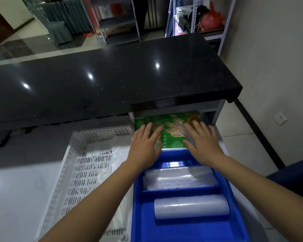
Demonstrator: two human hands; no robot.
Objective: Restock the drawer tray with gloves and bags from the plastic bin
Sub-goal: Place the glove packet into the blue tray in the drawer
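Blue drawer tray (138, 206) is holding a bag roll (191, 206) nearest, folded bags (180, 177) beyond, and farthest the green glove pack (171, 135) — left hand (143, 145) and right hand (203, 144) are pressing it flat-fingered, seating it; next likely fetching more from the white bin (73, 172).

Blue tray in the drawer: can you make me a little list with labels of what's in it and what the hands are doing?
Tray: blue plastic drawer tray, divided into sections
Far section: green printed glove packet, lying flat
Middle section: folded clear plastic bags
Near section: roll of clear plastic bags, lying on its side
Left hand: flat on the packet, fingers straight
Right hand: flat on the packet, fingers spread
Beside tray: white perforated plastic bin, on the left
Above: black stone countertop
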